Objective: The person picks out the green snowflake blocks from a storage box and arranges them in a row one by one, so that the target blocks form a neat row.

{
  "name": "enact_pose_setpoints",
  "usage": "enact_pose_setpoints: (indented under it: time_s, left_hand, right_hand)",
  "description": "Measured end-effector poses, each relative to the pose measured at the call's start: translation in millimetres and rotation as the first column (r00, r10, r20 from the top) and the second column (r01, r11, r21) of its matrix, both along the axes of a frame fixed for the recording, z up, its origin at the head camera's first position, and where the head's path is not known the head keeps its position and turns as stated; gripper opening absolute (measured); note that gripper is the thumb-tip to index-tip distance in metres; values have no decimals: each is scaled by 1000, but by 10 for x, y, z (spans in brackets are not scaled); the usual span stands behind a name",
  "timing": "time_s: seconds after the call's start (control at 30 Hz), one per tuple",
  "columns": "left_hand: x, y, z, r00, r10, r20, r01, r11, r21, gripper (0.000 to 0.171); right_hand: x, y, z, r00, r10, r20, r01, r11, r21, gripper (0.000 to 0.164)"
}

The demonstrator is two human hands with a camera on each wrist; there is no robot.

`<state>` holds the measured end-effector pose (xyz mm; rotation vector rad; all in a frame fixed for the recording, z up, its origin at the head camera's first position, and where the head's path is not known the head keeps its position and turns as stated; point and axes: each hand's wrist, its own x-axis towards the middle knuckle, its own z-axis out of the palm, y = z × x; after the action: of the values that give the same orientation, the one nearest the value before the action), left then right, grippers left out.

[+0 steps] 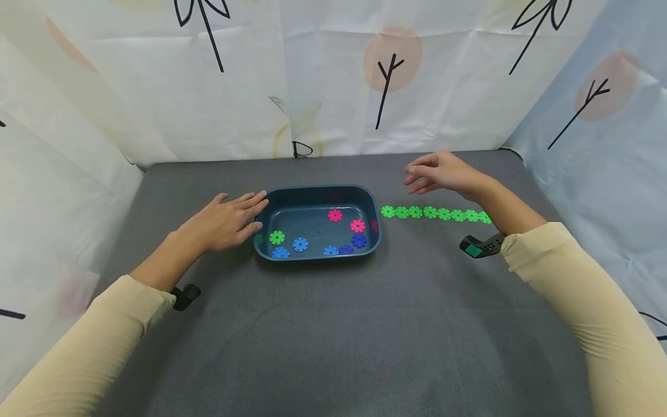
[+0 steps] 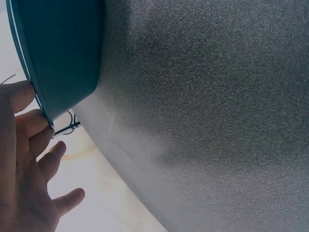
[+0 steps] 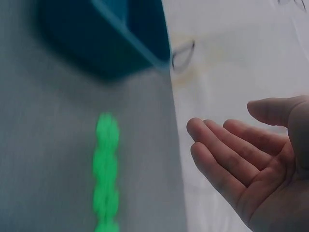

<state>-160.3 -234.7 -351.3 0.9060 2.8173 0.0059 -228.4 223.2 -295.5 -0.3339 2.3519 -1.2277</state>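
Observation:
A dark blue plastic tray [image 1: 318, 259] with rounded corners sits on the grey table. My left hand [image 1: 227, 222] is at its left rim, fingertips and thumb touching the edge with the fingers nearly straight. In the left wrist view the fingertips meet the rim from outside. Inside the tray lie several flat notched discs: a green disc [image 1: 277, 237], a light blue disc [image 1: 300, 244], a pink disc [image 1: 335, 215] and a dark blue disc [image 1: 358, 240]. A row of green discs [image 1: 429, 212] stretches rightward from the tray. Above and behind this row, my right hand [image 1: 443, 172] hovers with nothing in it.
The grey cloth-covered table [image 1: 333, 336] extends in front of the tray. White printed fabric [image 1: 333, 75] hangs behind it, with more fabric at both sides. My right forearm crosses over the right end of the green row and partly hides it.

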Motion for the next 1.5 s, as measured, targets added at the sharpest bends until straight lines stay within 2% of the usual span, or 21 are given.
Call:
enact_pose_setpoints:
  time_s: [0.23, 0.43, 0.6, 0.83, 0.93, 1.13, 1.5]
  left_hand:
    - [2, -6, 5, 1000, 3, 1, -3, 1000, -4, 61]
    - [14, 1, 8, 1000, 9, 1, -9, 1000, 2, 60]
    - [20, 2, 13, 1000, 1, 6, -1, 1000, 0, 60]
    - [0, 12, -1, 1000, 16, 9, -16, 1000, -5, 61]
    - [-10, 10, -8, 1000, 19, 17, -18, 1000, -11, 61]
    - [-11, 10, -2, 999, 17, 28, -16, 1000, -23, 61]
    - [-10, -9, -31, 1000, 1, 6, -1, 1000, -1, 60]
  right_hand:
    - [-77, -635, -19, 993, 114, 33, -114, 994, -4, 40]
    - [-103, -1111, -106, 972, 225, 67, -228, 973, 38, 39]
    - [-116, -1426, -206, 936, 314, 160, -323, 946, 37, 44]
    - [-125, -1773, -334, 865, 423, 271, -440, 898, 4, 46]
    - [-123, -1902, -408, 843, 421, 333, -445, 896, -6, 48]
    - [-111, -2118, -524, 823, 375, 427, -393, 918, -50, 48]
    - [-29, -2322, -587, 821, 383, 423, -393, 917, -67, 43]
